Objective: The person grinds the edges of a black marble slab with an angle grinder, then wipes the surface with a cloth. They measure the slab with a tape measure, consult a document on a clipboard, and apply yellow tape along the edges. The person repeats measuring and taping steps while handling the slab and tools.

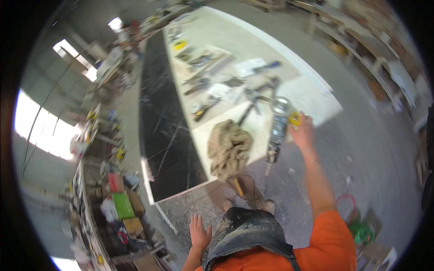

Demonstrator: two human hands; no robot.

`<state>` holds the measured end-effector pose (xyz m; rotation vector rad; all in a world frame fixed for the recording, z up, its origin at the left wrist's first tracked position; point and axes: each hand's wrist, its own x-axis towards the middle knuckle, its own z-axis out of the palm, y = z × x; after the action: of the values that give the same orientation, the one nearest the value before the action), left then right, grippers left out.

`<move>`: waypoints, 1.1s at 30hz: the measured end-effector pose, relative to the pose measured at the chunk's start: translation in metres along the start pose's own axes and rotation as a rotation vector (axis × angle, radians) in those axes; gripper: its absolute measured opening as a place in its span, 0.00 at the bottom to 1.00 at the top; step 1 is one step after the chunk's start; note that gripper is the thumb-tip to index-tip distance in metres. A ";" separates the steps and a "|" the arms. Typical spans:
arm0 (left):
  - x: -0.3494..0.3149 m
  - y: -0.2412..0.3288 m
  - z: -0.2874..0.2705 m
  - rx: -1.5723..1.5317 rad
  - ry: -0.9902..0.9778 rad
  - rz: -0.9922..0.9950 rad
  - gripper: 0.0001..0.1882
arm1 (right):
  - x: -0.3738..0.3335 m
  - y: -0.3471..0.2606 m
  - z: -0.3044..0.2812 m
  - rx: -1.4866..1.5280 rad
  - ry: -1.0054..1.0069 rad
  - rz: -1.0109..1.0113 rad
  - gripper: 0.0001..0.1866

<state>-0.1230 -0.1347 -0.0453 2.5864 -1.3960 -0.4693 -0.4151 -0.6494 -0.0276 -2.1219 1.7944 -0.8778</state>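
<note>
My right hand reaches over the near right part of the table, its fingers around a small yellow tape measure. Just left of it lies a long grey power tool with a round silver head, probably an angle grinder. My left hand is low beside my apron, fingers apart and holding nothing. A crumpled brown cloth sits on the table's near edge. Beyond the cloth is a hammer-like tool with a dark handle.
The long table has a white top and a black strip along its left. Hand tools, papers, a wooden tray and a yellow roll lie farther up. Cluttered shelves stand left; a bench runs along the right.
</note>
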 end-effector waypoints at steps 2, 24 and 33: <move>-0.049 -0.015 0.001 -0.069 0.103 -0.255 0.37 | 0.035 -0.026 -0.001 -0.103 -0.125 0.101 0.41; -0.001 -0.184 -0.164 -1.119 0.073 -0.053 0.21 | -0.351 -0.405 0.044 1.466 -1.499 0.589 0.20; -0.003 -0.332 -0.238 -1.442 0.104 -0.259 0.12 | -0.432 -0.619 0.102 1.160 -1.534 0.357 0.27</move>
<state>0.2185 0.0489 0.0825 1.4884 -0.3142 -0.8980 0.1181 -0.1183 0.0922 -0.9448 0.4828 0.0415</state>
